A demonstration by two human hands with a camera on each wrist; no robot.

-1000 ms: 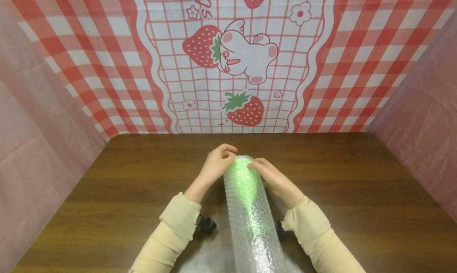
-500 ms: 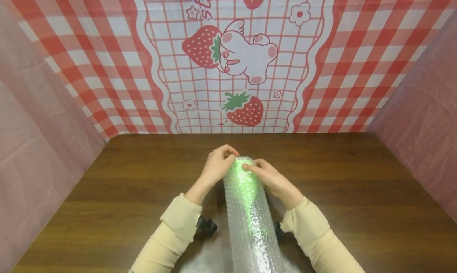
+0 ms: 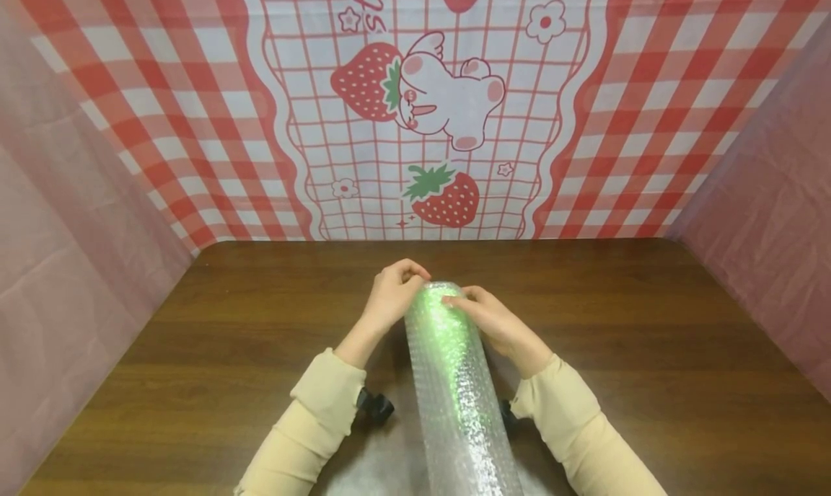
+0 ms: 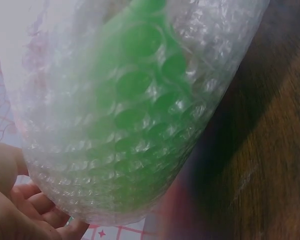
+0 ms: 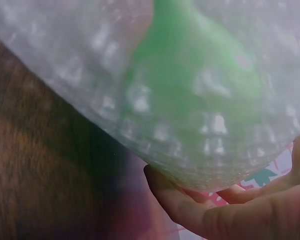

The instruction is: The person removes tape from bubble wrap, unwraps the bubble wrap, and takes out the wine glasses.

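Note:
A long roll of clear bubble wrap lies around a green object that shows through it, wide at the far end and narrowing toward the person. My left hand pinches the wrap at its far left edge; in the left wrist view the fingers of this hand curl at the wrap's end. On the right side my right hand holds the far end, thumb on top. The right wrist view shows the right hand with fingers under the end beside the green object.
A brown wooden table bears the roll. Behind it hangs a red and white checked cloth with strawberries, and pinkish cloth stands at both sides. A grey surface shows at the table's near edge.
My right thumb has slid slightly left over the top of the wrap since the earliest frame. The left hand has barely moved, and the roll lies in about the same place.

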